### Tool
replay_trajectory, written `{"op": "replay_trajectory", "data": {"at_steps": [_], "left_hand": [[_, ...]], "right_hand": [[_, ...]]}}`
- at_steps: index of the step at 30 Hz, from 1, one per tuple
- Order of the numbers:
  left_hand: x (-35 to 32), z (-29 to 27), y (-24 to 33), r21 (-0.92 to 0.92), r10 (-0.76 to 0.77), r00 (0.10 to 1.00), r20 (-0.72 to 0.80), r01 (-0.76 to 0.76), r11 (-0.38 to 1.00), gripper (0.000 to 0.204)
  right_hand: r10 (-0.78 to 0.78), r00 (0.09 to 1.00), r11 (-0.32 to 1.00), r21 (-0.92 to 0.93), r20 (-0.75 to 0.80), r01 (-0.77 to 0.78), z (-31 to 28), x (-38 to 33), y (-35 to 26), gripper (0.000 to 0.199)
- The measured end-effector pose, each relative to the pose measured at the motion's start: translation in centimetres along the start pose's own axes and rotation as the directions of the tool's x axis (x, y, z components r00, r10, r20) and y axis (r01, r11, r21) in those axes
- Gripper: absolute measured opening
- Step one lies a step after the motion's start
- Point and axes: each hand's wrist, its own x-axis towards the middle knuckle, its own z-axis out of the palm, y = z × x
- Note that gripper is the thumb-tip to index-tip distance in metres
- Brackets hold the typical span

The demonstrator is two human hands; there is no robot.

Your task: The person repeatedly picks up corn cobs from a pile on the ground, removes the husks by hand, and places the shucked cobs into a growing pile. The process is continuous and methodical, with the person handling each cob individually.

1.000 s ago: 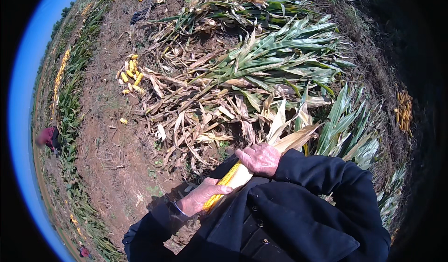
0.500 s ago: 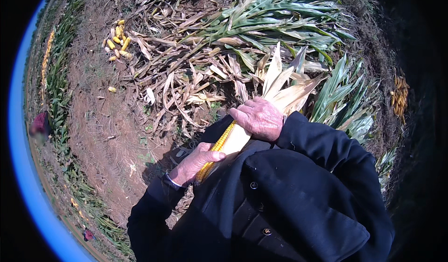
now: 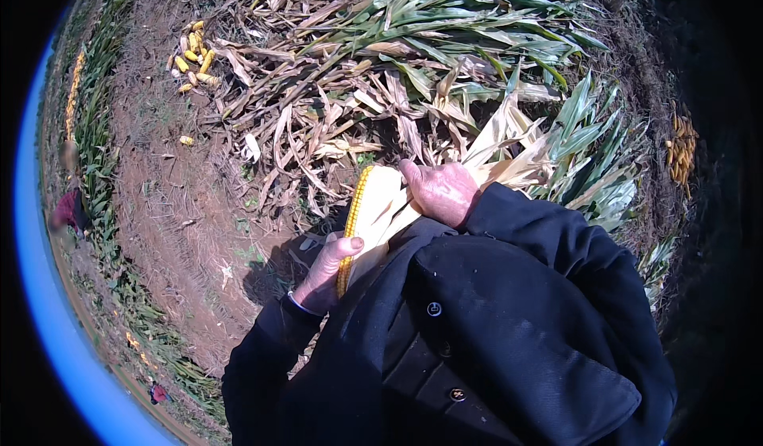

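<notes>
A yellow corn cob (image 3: 355,208), half wrapped in pale dry husk (image 3: 386,204), is held close to my chest over the dark jacket. My left hand (image 3: 324,275) grips its lower end, thumb across the kernels. My right hand (image 3: 439,190) clasps the husk leaves at the upper end, where they fan out to the right. Both sleeves are dark.
Cut maize stalks and dry leaves (image 3: 413,65) lie piled ahead. A small heap of husked yellow cobs (image 3: 193,53) rests on bare soil at the upper left, another heap of cobs (image 3: 682,146) at the far right. A person (image 3: 70,208) crouches at the left edge.
The cob has tilted more upright and come closer to my chest. More yellow kernels show along its left side as the husk is drawn away to the right.
</notes>
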Motion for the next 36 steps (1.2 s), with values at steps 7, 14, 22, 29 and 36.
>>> {"op": "replay_trajectory", "data": {"at_steps": [7, 14, 22, 29, 36], "left_hand": [[1.8, 0.3, 1.5, -0.302, 0.348, 0.937, 0.025, -0.325, 0.896, 0.069], [1.8, -1.1, 7.0, 0.013, 0.575, 0.816, 0.057, -0.576, 0.817, 0.058], [2.2, -1.5, 10.4, -0.093, 0.783, 0.614, -0.100, -0.790, 0.607, 0.057], [1.1, 1.9, 11.5, 0.039, 0.832, 0.543, -0.117, -0.834, 0.550, 0.055], [2.5, 5.1, 11.6, 0.205, 0.851, 0.522, -0.055, -0.828, 0.522, 0.056]], "right_hand": [[0.154, 0.927, 0.957, 0.286, -0.341, -0.054, -1.2, 1.9, 1.5, 0.033], [0.254, 0.953, 0.601, 0.799, -0.166, -0.021, -5.4, 4.4, -0.3, 0.022], [0.819, 0.527, 0.226, 0.972, -0.227, 0.068, -10.8, -0.3, 12.0, 0.027], [0.223, 0.938, 0.973, 0.119, -0.264, -0.198, -9.5, -0.9, 9.7, 0.061], [-0.068, 0.994, 0.638, 0.769, 0.080, -0.018, -8.5, 5.3, -4.3, 0.041]]}}
